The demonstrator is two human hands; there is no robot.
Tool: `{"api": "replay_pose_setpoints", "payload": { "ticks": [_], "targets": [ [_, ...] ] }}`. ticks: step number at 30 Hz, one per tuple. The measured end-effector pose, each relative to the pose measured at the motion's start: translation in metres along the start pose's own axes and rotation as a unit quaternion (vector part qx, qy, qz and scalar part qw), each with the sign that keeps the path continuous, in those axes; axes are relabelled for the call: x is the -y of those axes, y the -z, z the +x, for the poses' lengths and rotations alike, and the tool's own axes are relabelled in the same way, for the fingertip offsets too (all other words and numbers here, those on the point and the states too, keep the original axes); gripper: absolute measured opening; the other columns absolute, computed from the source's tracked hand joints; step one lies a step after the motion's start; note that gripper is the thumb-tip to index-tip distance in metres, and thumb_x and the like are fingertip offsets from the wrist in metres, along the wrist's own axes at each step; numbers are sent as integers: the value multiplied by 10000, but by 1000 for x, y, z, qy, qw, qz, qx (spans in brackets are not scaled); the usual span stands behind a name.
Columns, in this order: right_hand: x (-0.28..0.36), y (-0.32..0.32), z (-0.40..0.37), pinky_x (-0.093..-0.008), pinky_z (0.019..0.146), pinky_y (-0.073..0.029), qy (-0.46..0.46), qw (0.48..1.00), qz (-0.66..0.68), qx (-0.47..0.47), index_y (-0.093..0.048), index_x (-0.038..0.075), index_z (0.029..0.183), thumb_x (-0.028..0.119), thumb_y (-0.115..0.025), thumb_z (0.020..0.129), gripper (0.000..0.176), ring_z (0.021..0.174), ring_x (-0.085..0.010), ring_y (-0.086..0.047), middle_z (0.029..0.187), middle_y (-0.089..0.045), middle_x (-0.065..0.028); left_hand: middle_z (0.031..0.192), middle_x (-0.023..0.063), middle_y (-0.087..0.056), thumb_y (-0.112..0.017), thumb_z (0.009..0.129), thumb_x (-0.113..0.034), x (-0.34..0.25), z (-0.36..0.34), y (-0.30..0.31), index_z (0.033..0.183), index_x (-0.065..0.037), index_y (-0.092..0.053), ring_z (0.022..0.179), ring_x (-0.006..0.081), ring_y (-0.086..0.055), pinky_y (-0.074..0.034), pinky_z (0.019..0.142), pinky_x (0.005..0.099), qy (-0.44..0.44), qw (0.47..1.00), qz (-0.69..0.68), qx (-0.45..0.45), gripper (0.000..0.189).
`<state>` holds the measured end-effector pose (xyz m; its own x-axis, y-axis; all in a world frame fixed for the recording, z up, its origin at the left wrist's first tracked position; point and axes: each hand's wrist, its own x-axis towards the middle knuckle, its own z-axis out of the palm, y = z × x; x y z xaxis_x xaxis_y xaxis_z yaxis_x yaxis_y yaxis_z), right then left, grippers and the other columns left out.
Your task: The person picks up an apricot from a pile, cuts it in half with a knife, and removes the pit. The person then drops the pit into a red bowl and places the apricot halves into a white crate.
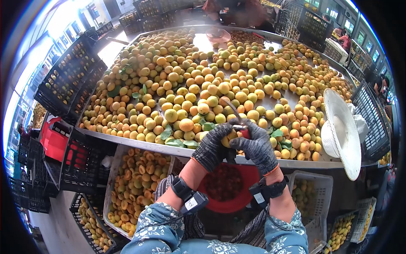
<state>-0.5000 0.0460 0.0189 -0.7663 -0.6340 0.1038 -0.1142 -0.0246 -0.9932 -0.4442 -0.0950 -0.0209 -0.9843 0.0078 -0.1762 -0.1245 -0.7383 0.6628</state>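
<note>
My left hand [213,146], in a dark grey knitted glove, is closed around a yellow apricot [229,139] at the near edge of the metal table. My right hand [257,146], gloved alike, grips a knife [232,109] by its red handle. The narrow, curved blade points up and away over the fruit. Both hands are close together, and the fingers partly hide the apricot. Whole apricots [186,124] in yellow, orange and green are heaped just beyond them, with some green leaves [166,132] among them.
Below the hands stands a red basin [249,173] with dark reddish-brown pieces inside. A white crate [111,190] of halved apricots is at the left, another white crate [325,186] at the right. A straw hat [334,131] rests on the table's right edge. Black crates [69,76] are stacked around.
</note>
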Motion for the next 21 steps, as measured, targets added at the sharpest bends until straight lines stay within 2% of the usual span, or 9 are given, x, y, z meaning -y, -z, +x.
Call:
{"api": "replay_pose_setpoints", "payload": {
  "ticks": [4,11,13,16,17,18,19,20,21],
  "targets": [
    [0,-2,-3,-155,406,-377,-61,996,67,18,-623,51,1084,143,-763,669,448,543,-21,-520,777,-626,9,785,53,-605,-552,861,-345,0,-4,1,1005,-70,-577,399,138,-517,-405,327,235,53,998,40,-1,311],
    [-15,0,-9,-171,403,-390,-50,992,108,-32,-635,16,1011,63,-704,651,370,465,-52,-494,710,-603,-1,773,17,-587,-587,847,-260,8,-7,-10,1041,-71,-571,604,97,-575,-442,399,187,34,995,-88,-15,272],
    [-19,0,-10,-198,487,-469,-40,933,349,-79,-630,1,979,51,-645,676,308,548,-89,-554,787,-627,-34,788,29,-591,-581,851,-246,7,-10,-10,1062,-60,-560,599,108,-580,-441,394,180,50,987,-150,8,282],
    [-32,7,-3,-253,630,-532,-15,918,385,-97,-614,-11,963,49,-609,682,287,708,-148,-613,882,-636,-89,850,61,-596,-569,854,-212,3,-16,-4,1104,-20,-528,676,161,-609,-507,498,214,57,969,-209,122,317],
    [-42,4,-1,-298,724,-540,65,981,118,-143,-579,-24,1016,57,-596,681,345,833,-194,-621,963,-620,-135,868,73,-593,-573,846,-205,3,-14,-5,1100,-11,-530,735,187,-611,-526,590,255,6,980,-174,93,322],
    [-46,10,-1,-298,724,-540,67,981,115,-143,-579,-24,1016,57,-596,681,345,833,-194,-621,963,-620,-135,887,85,-591,-577,837,-198,4,-12,-5,1096,-2,-532,794,213,-613,-544,682,296,-45,987,-139,64,327],
    [-48,16,-4,-304,727,-544,32,952,291,-84,-566,-21,1038,60,-601,680,369,837,-215,-624,985,-610,-147,937,99,-593,-591,821,-131,2,-13,1,1102,-6,-542,905,234,-598,-501,839,343,-58,982,-158,81,311],
    [-34,15,-6,-310,730,-548,-6,889,458,-22,-552,-18,1061,63,-605,680,393,842,-236,-627,1007,-601,-159,937,99,-593,-591,821,-131,0,-14,2,1102,-6,-542,905,234,-598,-501,839,343,-59,982,-161,83,311],
    [-28,14,-8,-295,702,-552,2,893,450,8,-535,-17,1093,65,-601,679,427,866,-247,-620,1050,-589,-164,941,93,-594,-573,839,-146,-3,-16,1,1120,-17,-541,868,200,-590,-501,788,317,-244,944,212,58,311]
  ]
}}
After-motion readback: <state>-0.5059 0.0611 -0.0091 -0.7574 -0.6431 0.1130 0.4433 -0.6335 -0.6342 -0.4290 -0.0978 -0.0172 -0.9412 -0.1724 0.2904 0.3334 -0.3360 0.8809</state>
